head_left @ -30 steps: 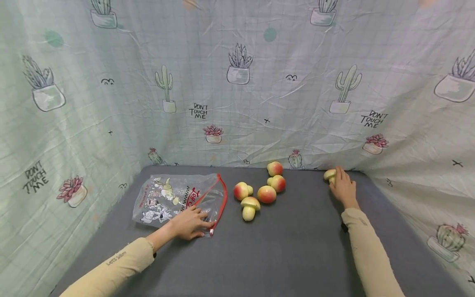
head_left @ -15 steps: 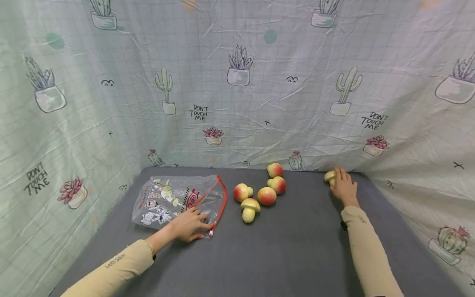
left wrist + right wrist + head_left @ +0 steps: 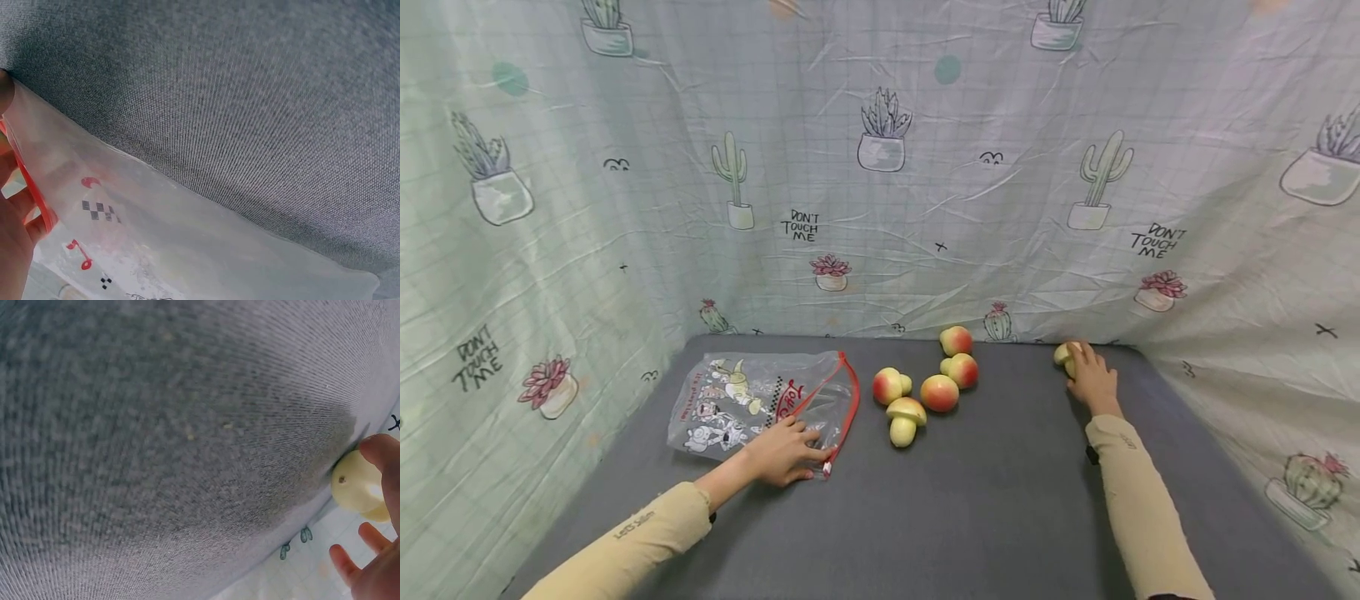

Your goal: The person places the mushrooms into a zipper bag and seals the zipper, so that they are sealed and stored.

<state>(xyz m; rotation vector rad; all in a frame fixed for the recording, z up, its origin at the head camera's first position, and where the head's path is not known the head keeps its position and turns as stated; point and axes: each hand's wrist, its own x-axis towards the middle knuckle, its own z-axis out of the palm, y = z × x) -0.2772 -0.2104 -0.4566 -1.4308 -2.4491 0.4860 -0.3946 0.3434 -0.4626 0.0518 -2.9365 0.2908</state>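
Note:
My left hand (image 3: 786,454) rests with fingers spread on the open end of a clear printed zip bag (image 3: 724,400), beside its red zip edge. In the left wrist view, the fingers (image 3: 24,209) lie along the red edge and the thumb is at the bag's corner. At the far right of the table, my right hand (image 3: 1093,382) holds a pale yellow toy mushroom (image 3: 1063,357), partly covered by the fingers. The right wrist view shows the thumb against this mushroom (image 3: 355,481), close to the table's back edge.
Several yellow-and-red toy mushrooms lie mid-table right of the bag, including an upturned-looking one (image 3: 902,423), a round-capped one (image 3: 940,393) and one at the back (image 3: 957,341). A cactus-print curtain (image 3: 880,208) borders the grey table (image 3: 925,525) behind and at both sides.
My right hand has shifted slightly left over the mushroom, its fingertips now further onto the cap. The left hand and bag stay in place.

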